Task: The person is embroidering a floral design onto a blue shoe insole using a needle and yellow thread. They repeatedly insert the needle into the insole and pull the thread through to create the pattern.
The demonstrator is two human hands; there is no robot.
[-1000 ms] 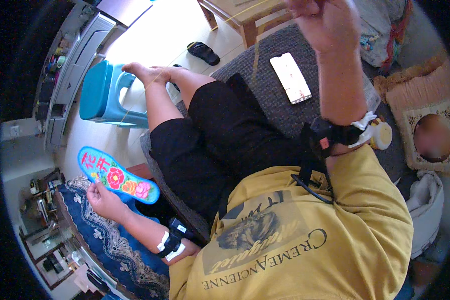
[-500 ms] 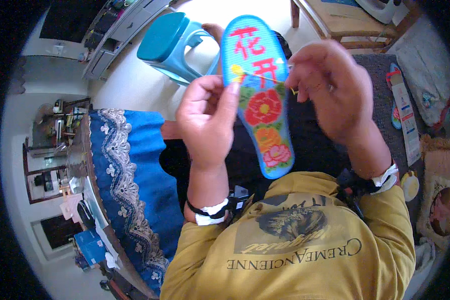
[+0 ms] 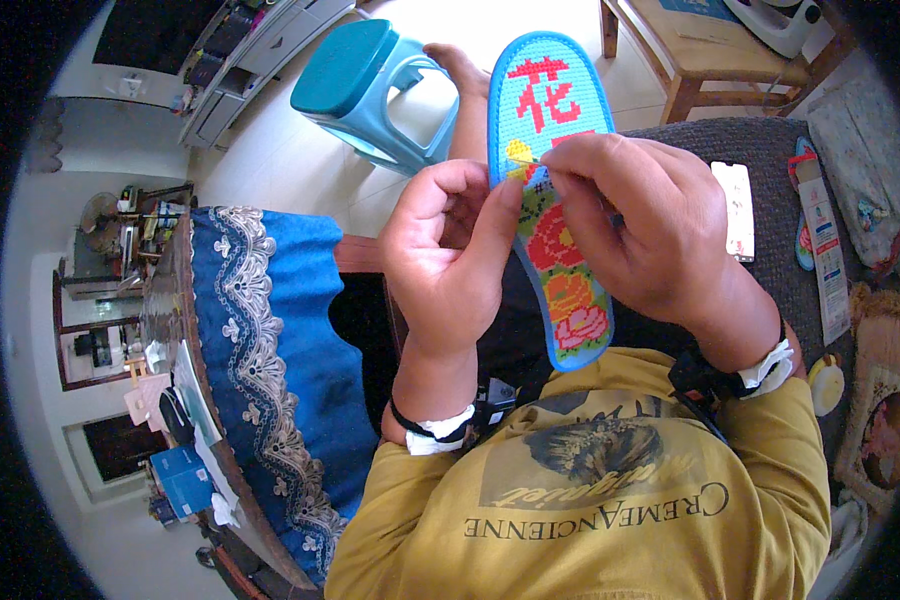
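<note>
My left hand (image 3: 445,250) grips the left edge of a blue insole (image 3: 570,320), thumb on its face. The insole is held upright, stitched with red characters, red, orange and pink flowers, and a yellow patch (image 3: 517,150). My right hand (image 3: 650,220) is pinched at the yellow patch, over the insole's right side, on a thin yellow thread; whether a needle is in the fingertips is too small to tell. My fingers hide part of the stitched design.
A teal stool (image 3: 335,75) stands beyond my hands, a wooden chair (image 3: 690,70) behind at right. A blue lace-edged cloth (image 3: 300,400) drapes the furniture at left. A white phone (image 3: 732,210), a long card package (image 3: 830,260) and a round yellow-white container (image 3: 826,385) lie at right.
The insole moved from low left to in front of me, gripped by my left hand. My right hand came down from high right and closed in on the yellow stitches.
</note>
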